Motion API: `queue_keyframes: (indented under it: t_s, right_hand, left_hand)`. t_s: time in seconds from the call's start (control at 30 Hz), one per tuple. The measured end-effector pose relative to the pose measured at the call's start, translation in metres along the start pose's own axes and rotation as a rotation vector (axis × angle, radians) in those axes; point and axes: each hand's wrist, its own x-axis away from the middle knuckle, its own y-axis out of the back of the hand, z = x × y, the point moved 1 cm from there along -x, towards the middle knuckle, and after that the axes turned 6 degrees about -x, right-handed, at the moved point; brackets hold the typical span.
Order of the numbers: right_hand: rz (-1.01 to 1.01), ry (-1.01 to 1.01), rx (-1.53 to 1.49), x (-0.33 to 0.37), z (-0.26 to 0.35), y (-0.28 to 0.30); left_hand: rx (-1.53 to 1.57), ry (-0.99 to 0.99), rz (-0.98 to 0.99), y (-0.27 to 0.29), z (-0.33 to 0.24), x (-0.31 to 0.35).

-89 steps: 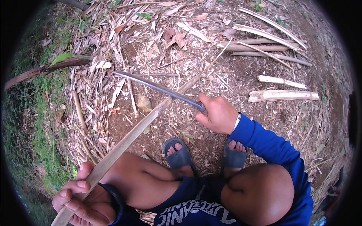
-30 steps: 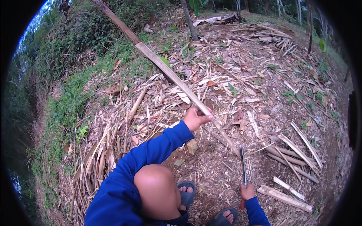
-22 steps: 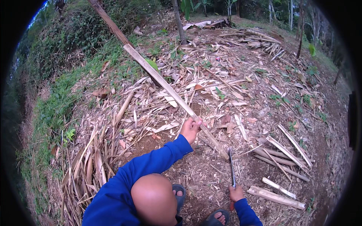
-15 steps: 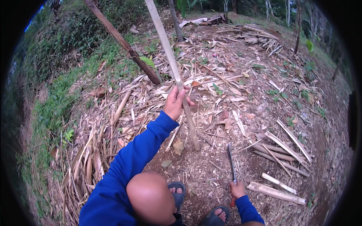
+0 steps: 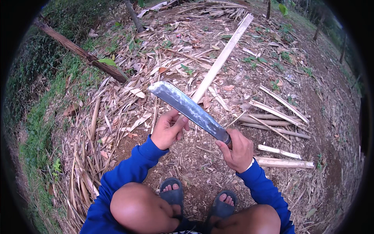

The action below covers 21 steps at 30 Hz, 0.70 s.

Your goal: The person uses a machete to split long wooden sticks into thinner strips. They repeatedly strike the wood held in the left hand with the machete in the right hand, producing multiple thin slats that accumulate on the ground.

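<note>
My left hand point(image 5: 168, 128) is closed around the lower part of a long pale wooden stick point(image 5: 221, 65), which slants up and away to the right. In my right hand point(image 5: 237, 151) is the handle of a machete point(image 5: 191, 108), its broad dark blade scuffed whitish along the surface. The blade points up to the left and crosses in front of the stick, just above my left hand. Part of the stick is hidden behind the blade, and whether the two touch I cannot tell. My right fingers cover most of the handle.
Several split and round sticks point(image 5: 278, 121) lie on the ground to the right, with a thick split piece point(image 5: 286, 162) nearer me. A brown post point(image 5: 82, 50) leans at the far left. Dry husks and shavings cover the ground; a stick pile point(image 5: 226, 9) lies far back.
My right hand has raised the machete from low by my foot to across the stick. The stick has swung from leaning left to slanting right, and my view has shifted.
</note>
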Motion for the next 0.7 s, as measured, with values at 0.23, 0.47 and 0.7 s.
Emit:
queue_keyframes:
  t_s: [0.23, 0.47, 0.7]
  right_hand:
    - [0.031, 0.035, 0.178, -0.008, 0.007, -0.002]
    - [0.044, 0.030, 0.296, 0.000, 0.002, -0.010]
    - [0.023, 0.093, 0.385, 0.003, -0.005, -0.009]
  left_hand:
    - [-0.095, 0.044, 0.077, -0.030, 0.006, 0.019]
    - [-0.100, 0.027, 0.034, -0.038, 0.022, 0.029]
    - [-0.232, -0.034, 0.077, -0.033, 0.024, 0.037]
